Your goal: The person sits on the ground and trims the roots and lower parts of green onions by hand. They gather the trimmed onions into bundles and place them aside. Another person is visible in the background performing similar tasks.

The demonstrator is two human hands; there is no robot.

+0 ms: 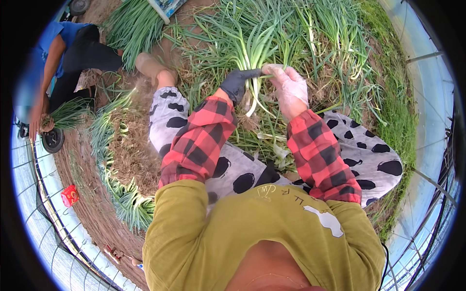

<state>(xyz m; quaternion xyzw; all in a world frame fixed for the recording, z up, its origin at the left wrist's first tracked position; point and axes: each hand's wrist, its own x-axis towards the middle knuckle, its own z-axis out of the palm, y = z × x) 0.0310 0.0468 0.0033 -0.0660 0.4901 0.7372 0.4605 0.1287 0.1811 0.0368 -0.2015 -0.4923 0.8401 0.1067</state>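
My left hand (236,84), in a black glove, is closed around a small bunch of green onions (251,54), with white stems and roots hanging below the fist and leaves pointing away from me. Beside it, my right hand (289,87), in a thin translucent glove, pinches a green leaf or stalk close to the bunch. Loose green onions (342,32) with roots lie beyond and under both hands. On the left, a ring-shaped pile of green onions (134,156) has its brown roots turned to the middle.
A co-worker (83,47) sits at the upper left, holding green onions (69,112) near a black wheel (52,140). More green onions (134,29) lie by a crate's edge (158,9). A red packet (70,195) rests on the soil. Plastic sheeting (429,91) borders the right.
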